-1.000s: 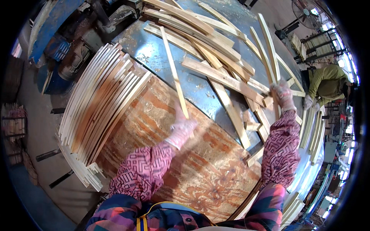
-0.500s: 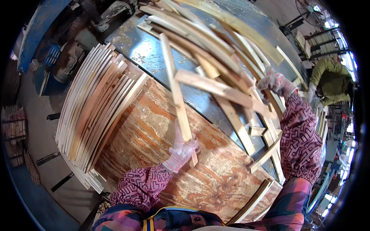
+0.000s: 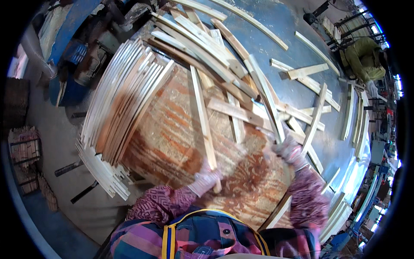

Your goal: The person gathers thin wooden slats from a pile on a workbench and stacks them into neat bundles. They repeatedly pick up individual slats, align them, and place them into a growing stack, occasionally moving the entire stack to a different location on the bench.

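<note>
My left hand (image 3: 204,180), in a pale knitted glove, is closed round the near end of a long narrow wooden strip (image 3: 201,118) slanting away over the plywood board (image 3: 155,142). In its matching glove, my right hand (image 3: 290,152) is closed at the near end of another wooden strip (image 3: 264,95), though motion blurs the fingers a little. That strip lies across a loose heap of wooden strips (image 3: 207,49) reaching from the blue metal table onto the plywood. A broader wooden slat (image 3: 239,113) rests between the two held strips.
A neat row of strips (image 3: 123,99) stands along the plywood's left edge, beside blue machinery (image 3: 77,64). More strips (image 3: 302,80) lie scattered on the blue metal table (image 3: 276,26). Bundled wood (image 3: 23,149) sits at far left. A co-worker in olive clothing (image 3: 362,60) bends at far right.
My right hand has come nearer and left with a strip, dragging the heap toward me and spreading it. My left hand keeps its strip. The whole view has also shifted.
</note>
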A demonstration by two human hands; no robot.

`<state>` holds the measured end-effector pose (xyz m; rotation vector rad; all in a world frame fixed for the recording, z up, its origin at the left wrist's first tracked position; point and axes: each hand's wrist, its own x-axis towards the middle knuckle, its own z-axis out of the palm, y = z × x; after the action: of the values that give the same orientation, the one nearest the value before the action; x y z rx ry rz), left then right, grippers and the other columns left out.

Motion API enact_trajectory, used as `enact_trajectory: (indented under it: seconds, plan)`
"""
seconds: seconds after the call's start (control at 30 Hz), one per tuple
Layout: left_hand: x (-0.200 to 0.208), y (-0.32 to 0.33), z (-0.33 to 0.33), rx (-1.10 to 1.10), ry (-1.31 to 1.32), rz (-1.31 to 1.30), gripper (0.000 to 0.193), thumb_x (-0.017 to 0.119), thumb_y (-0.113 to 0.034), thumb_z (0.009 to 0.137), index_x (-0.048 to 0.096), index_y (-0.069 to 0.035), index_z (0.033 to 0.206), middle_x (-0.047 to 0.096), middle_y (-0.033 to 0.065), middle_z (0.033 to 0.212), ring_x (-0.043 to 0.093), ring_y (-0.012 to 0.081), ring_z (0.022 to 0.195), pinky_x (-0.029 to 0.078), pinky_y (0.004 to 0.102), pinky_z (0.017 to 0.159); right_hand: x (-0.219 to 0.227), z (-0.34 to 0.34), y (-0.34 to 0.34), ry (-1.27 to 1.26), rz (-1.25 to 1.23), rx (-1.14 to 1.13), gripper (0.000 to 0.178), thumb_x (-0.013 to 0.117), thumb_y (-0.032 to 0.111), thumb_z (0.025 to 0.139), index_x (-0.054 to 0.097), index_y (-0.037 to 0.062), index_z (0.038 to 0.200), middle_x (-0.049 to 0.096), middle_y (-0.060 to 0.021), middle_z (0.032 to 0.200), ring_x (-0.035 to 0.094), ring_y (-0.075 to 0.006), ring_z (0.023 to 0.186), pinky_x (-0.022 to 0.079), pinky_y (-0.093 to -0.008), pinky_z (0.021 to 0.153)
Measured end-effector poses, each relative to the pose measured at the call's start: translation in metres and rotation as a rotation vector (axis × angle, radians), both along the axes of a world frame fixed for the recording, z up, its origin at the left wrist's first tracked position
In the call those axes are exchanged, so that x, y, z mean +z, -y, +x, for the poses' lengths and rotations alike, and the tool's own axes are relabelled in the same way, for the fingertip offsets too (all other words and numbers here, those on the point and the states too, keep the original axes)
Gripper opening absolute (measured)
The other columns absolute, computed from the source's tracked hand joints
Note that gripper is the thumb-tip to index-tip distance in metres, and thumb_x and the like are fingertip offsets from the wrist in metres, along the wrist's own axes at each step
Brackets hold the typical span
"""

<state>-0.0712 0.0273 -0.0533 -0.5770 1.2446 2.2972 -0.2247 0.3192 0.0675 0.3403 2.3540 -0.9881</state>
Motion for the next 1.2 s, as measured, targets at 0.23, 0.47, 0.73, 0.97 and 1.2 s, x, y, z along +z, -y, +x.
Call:
enact_trajectory:
  seconds: [0.23,0.47,0.73,0.97,1.2]
  plan:
    - [-0.015,0.119,0.092,-0.143,0.082,0.038,0.047,0.068,-0.004,0.088,0.048,-0.011,0.13,0.062,0.0096,0.093,0.064,0.0216,0.077,0.057,0.0375,0.066,-0.09,0.192,0.123,0.137,-0.88,-0.523,0.042,0.077,0.009,0.078,0.064,0.0021,0.117,0.068,-0.0043,0.095,0.064,-0.0126,0.079,0.057,-0.0268,0.069]
    - [0.013,0.147,0.116,0.038,0.406,0.348,0.056,0.04,-0.062,0.098,0.056,-0.013,0.119,0.062,0.01,0.084,0.063,0.0259,0.069,0.055,0.0417,0.06,-0.201,0.237,0.191,0.116,-0.982,-0.325,0.047,0.049,0.035,0.097,0.054,-0.0032,0.125,0.067,-0.0169,0.101,0.067,-0.029,0.091,0.057,-0.0399,0.081]
    - [0.004,0.181,0.103,0.011,0.174,0.064,0.033,0.065,-0.017,0.091,0.059,-0.003,0.121,0.066,0.0096,0.093,0.067,0.0232,0.079,0.059,0.0389,0.066,-0.13,0.222,0.25,0.408,-1.349,-0.681,0.027,0.058,0.015,0.094,0.063,-0.0033,0.113,0.069,-0.0167,0.094,0.068,-0.0286,0.085,0.058,-0.0415,0.075]
    - [-0.025,0.25,0.136,0.003,0.114,0.833,0.064,0.06,-0.058,0.09,0.056,-0.002,0.119,0.065,0.0109,0.09,0.067,0.0197,0.072,0.057,0.0313,0.057,-0.104,0.224,0.283,-0.154,-0.163,-0.342,0.079,0.087,0.024,0.071,0.049,0.0086,0.139,0.072,-0.0139,0.102,0.069,-0.0239,0.088,0.054,-0.0366,0.078]
    - [0.021,0.264,0.136,-0.048,0.03,0.286,0.07,0.055,-0.062,0.091,0.055,-0.002,0.128,0.066,0.0106,0.102,0.068,0.021,0.087,0.06,0.0376,0.075,-0.104,0.256,0.285,-0.017,0.513,-0.113,0.095,0.069,0.059,0.079,0.029,0.0153,0.153,0.053,-0.0259,0.135,0.057,-0.0391,0.12,0.047,-0.0457,0.098]
